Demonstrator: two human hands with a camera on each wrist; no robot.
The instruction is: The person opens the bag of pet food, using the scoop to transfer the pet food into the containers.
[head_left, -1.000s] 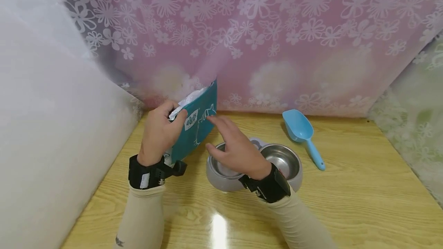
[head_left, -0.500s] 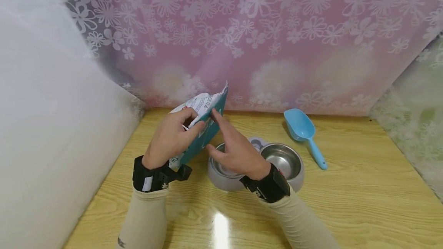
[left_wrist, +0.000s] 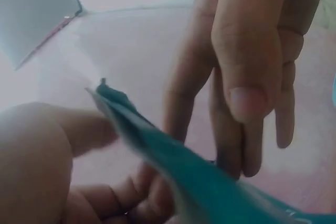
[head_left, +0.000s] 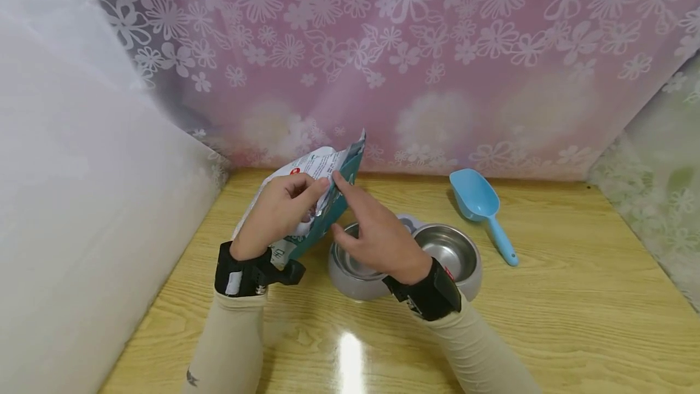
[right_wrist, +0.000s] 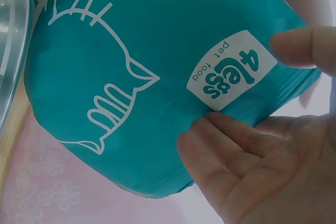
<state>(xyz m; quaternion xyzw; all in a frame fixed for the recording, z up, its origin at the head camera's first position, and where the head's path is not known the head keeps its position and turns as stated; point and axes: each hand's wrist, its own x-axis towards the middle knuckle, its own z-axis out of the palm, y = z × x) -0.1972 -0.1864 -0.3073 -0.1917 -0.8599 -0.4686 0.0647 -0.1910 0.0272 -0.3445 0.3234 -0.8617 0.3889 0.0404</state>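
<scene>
A teal and white pet food bag [head_left: 333, 199] stands tilted left of the bowls, its white printed back facing up and a silvery strip showing along the top edge. My left hand [head_left: 281, 208] holds the bag near that edge, thumb stretched along it and fingers curled, partly hidden. Against the teal front, my right hand [head_left: 383, 236] rests its fingertips, fingers fairly straight and thumb apart. The right wrist view shows the front label [right_wrist: 231, 72] and a white cat outline. In the left wrist view the bag's edge [left_wrist: 157, 140] runs between the two hands.
A grey double feeder with two steel bowls [head_left: 445, 254] stands under and beside my right hand. A blue scoop [head_left: 476, 196] lies at the right rear. A pink floral cloth [head_left: 410, 78] hangs behind the wooden table [head_left: 574, 297], with a white panel at left.
The bag has tipped so its white back and silvery edge show more. My left hand has shifted right and up along the edge; my right fingertips stay at the teal front.
</scene>
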